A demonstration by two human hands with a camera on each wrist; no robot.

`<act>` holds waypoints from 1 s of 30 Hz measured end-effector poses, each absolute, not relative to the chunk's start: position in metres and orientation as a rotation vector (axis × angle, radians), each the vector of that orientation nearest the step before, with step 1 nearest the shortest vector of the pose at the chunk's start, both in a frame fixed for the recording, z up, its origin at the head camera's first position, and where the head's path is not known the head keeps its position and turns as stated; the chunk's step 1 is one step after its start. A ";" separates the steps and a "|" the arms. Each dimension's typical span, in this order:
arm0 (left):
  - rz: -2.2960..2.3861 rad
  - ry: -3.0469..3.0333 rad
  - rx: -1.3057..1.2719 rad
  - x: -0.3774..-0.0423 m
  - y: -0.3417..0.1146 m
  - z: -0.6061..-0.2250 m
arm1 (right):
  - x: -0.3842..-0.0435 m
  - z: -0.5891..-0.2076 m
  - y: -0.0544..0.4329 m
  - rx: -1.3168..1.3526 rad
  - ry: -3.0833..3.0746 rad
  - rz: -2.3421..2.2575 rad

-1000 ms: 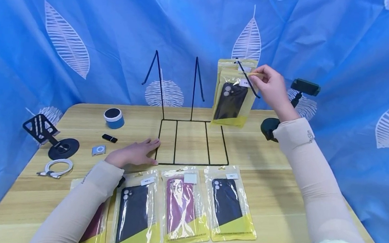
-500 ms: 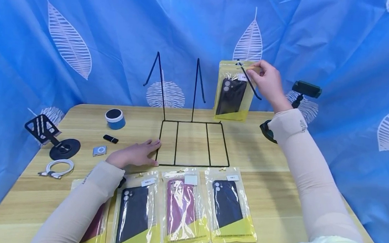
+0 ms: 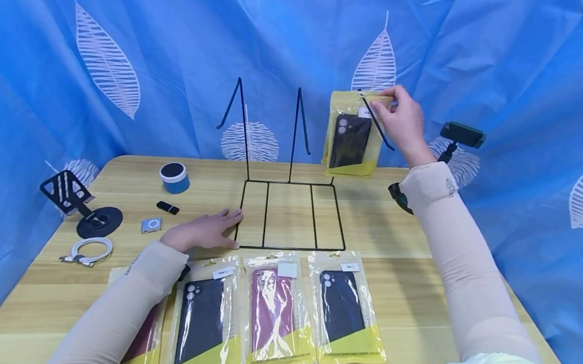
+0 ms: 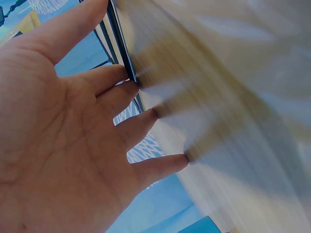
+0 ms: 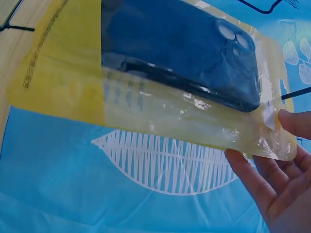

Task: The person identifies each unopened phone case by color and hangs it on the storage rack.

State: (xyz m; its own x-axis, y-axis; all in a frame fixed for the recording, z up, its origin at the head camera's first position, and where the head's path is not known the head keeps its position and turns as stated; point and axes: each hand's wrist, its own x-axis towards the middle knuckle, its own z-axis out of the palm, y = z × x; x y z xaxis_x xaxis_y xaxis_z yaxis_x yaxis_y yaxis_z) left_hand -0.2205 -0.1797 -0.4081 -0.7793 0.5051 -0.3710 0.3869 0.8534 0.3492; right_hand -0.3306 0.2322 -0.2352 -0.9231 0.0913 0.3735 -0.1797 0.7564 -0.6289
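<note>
My right hand (image 3: 402, 119) pinches the top corner of a yellow-edged clear pouch (image 5: 170, 121) with a dark phone case (image 5: 180, 53) inside. The pouch hangs on the right hook (image 3: 378, 124) of a black wire display rack (image 3: 291, 183), in front of another such pouch that is mostly hidden. In the right wrist view the thumb lies on the pouch's front and the fingers behind it. My left hand (image 3: 205, 230) lies with spread fingers at the left edge of the rack's base; in the left wrist view its fingertips (image 4: 180, 162) touch the tabletop beside the wire.
In front lie several packaged phone cases, among them a pink one (image 3: 273, 310) and a black one (image 3: 341, 305). At left are a phone stand (image 3: 99, 222), a white cable (image 3: 91, 251), a small player (image 3: 151, 225) and a blue jar (image 3: 174, 178). A phone holder (image 3: 462, 134) stands at right.
My right hand has pushed the pouch back along the hook, away from me, close up to the pouch behind. The left hand stays at the rack's base.
</note>
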 end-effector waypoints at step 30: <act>0.378 2.562 0.645 -0.219 -0.181 -0.409 | -0.181 -0.384 0.237 0.822 -3.199 0.264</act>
